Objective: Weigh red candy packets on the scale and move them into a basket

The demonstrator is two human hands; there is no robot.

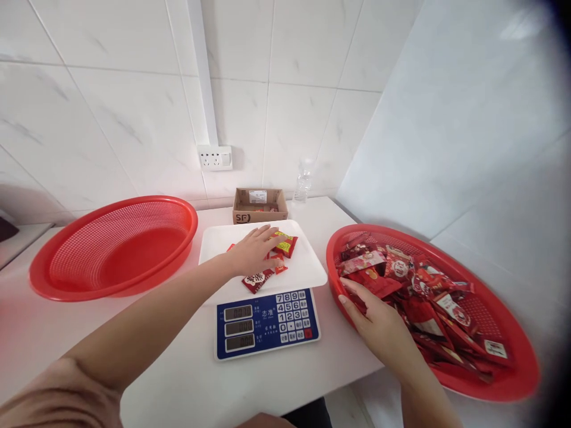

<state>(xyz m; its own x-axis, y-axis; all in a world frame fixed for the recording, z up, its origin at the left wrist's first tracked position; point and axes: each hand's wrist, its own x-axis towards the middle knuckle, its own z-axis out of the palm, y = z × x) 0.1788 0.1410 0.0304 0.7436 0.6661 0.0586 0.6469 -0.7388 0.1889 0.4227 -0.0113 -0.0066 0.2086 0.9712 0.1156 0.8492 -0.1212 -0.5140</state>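
My left hand (256, 249) reaches over the white weighing tray (307, 267) of a digital scale (267, 324). Its fingers are spread over several small red snack packets, including a red and yellow packet (285, 244) near the fingertips. A dark red packet with white lettering (257, 279) lies below the palm. Whether the palm presses on any packet is hard to see. At the near left side of the right red basket (331, 261), my right hand (372, 324) is closed on the rim, thumb and index finger showing. Red wrapped snack packets (428, 291) fill this basket.
Left of the scale stands another red perforated basket (134, 255) with a bare bottom. Behind the tray are an open cardboard box (260, 217) with some red items inside and a clear plastic bottle (303, 181). Tiled walls (307, 47) bound the white table (178, 380) behind and right.
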